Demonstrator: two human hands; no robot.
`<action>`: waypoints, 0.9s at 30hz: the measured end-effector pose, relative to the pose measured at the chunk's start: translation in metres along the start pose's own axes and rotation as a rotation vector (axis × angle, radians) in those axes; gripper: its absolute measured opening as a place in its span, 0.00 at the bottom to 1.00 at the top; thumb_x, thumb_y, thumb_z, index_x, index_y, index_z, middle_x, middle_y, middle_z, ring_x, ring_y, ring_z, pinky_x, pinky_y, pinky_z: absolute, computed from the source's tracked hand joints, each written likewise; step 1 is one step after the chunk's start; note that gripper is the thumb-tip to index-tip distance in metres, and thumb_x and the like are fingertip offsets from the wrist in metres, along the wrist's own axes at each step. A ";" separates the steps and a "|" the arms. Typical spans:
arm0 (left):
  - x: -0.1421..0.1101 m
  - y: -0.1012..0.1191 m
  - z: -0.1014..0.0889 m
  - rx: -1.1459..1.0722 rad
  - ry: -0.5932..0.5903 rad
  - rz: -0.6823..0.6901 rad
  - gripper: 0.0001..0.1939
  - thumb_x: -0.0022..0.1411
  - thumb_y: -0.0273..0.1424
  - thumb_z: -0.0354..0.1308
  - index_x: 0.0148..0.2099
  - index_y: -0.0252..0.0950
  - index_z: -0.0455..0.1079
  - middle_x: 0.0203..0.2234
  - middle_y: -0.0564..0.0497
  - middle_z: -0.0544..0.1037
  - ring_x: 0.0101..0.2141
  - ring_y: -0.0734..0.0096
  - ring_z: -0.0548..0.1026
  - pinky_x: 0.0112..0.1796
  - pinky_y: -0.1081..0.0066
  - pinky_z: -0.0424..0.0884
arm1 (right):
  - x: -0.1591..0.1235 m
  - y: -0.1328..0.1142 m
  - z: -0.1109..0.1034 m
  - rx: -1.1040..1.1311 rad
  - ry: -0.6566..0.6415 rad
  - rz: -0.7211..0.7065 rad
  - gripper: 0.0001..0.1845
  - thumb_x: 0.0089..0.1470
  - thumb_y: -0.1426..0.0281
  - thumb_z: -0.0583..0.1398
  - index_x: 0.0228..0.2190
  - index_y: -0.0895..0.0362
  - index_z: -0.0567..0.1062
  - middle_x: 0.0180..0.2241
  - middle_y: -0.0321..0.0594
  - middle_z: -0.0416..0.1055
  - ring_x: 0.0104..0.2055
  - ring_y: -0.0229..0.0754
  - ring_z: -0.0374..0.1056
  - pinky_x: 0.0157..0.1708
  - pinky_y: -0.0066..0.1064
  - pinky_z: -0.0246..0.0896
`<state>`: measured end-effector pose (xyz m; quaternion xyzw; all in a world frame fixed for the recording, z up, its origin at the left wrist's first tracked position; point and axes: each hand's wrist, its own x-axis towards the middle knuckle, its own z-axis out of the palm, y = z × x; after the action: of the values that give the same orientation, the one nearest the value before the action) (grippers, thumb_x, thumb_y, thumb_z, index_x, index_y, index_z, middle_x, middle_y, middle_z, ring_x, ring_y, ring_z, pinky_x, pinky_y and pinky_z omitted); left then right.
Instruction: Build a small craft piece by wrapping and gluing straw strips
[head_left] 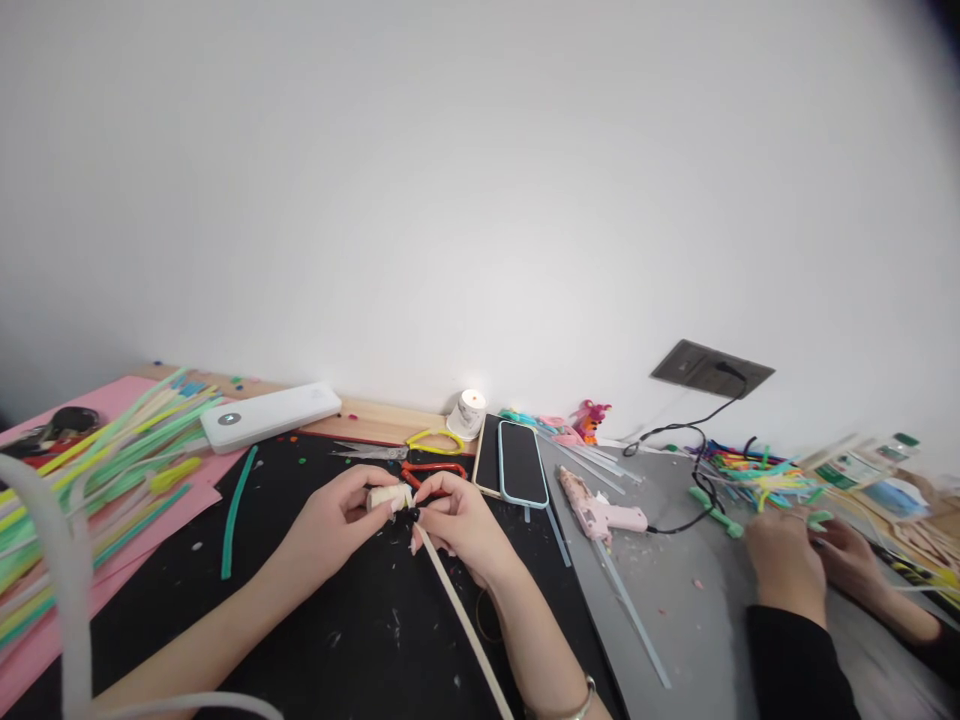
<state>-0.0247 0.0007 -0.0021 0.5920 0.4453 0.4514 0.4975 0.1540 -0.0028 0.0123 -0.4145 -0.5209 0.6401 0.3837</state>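
Observation:
My left hand (pixel 341 515) is closed around a small cream-coloured roll (pixel 384 497), thumb and fingers pinching its sides. Close beside it, my right hand (pixel 469 530) pinches the upper end of a long cream fuzzy strip (pixel 466 622), which looks like a pipe cleaner. The strip trails down toward the bottom edge. A small black bit (pixel 413 514) shows at the right fingertips; I cannot make out what it is. Just behind my hands lie red-handled scissors (pixel 435 470) and yellow-handled scissors (pixel 435 441), both on the black mat (pixel 337 640).
Pipe cleaners (pixel 112 480) cover pink paper (pixel 202 495) at left, near a white power bank (pixel 274 415). Phones (pixel 523 462), a paper cup (pixel 466 415) and a pink glue gun (pixel 604 515) with its cord stand right. Another person's hands (pixel 787 565) work at far right.

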 end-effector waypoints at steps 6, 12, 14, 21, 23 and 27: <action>0.001 -0.004 0.002 -0.054 -0.024 -0.012 0.15 0.51 0.33 0.61 0.43 0.36 0.70 0.36 0.47 0.80 0.38 0.58 0.77 0.40 0.63 0.72 | -0.001 -0.001 -0.001 0.045 -0.011 -0.009 0.10 0.46 0.68 0.62 0.32 0.58 0.69 0.17 0.32 0.73 0.11 0.26 0.48 0.13 0.20 0.35; -0.001 -0.006 0.002 -0.014 -0.033 0.075 0.11 0.51 0.32 0.62 0.39 0.37 0.72 0.39 0.47 0.77 0.39 0.59 0.76 0.40 0.65 0.73 | -0.001 -0.001 -0.002 0.116 -0.005 0.006 0.08 0.44 0.73 0.61 0.31 0.60 0.74 0.17 0.33 0.73 0.11 0.26 0.48 0.12 0.20 0.37; -0.001 -0.006 0.001 -0.013 -0.034 0.061 0.11 0.51 0.32 0.62 0.39 0.37 0.72 0.39 0.47 0.77 0.39 0.60 0.76 0.41 0.64 0.73 | -0.002 -0.002 -0.002 0.151 -0.004 0.014 0.08 0.44 0.73 0.60 0.31 0.60 0.74 0.19 0.35 0.74 0.12 0.27 0.51 0.12 0.20 0.40; 0.001 -0.010 0.000 0.011 -0.017 -0.002 0.13 0.51 0.33 0.63 0.40 0.37 0.71 0.34 0.48 0.80 0.36 0.58 0.77 0.39 0.64 0.72 | -0.005 -0.008 0.001 0.142 -0.038 -0.017 0.15 0.42 0.70 0.64 0.36 0.59 0.75 0.31 0.41 0.76 0.18 0.30 0.61 0.13 0.20 0.46; 0.001 -0.010 -0.001 0.008 -0.012 -0.005 0.13 0.50 0.34 0.63 0.39 0.37 0.72 0.33 0.48 0.80 0.36 0.59 0.77 0.38 0.65 0.72 | -0.005 -0.008 0.002 0.093 0.011 -0.048 0.15 0.42 0.68 0.66 0.35 0.59 0.75 0.25 0.38 0.74 0.16 0.28 0.57 0.13 0.20 0.43; 0.001 -0.005 -0.002 0.007 -0.039 -0.012 0.11 0.50 0.33 0.63 0.37 0.37 0.72 0.32 0.49 0.79 0.35 0.59 0.77 0.36 0.66 0.71 | -0.001 -0.006 0.003 0.044 0.112 -0.115 0.14 0.47 0.62 0.64 0.30 0.61 0.75 0.19 0.34 0.69 0.13 0.27 0.50 0.12 0.21 0.37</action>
<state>-0.0267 0.0022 -0.0072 0.5996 0.4409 0.4351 0.5066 0.1519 -0.0041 0.0185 -0.4105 -0.5073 0.6039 0.4576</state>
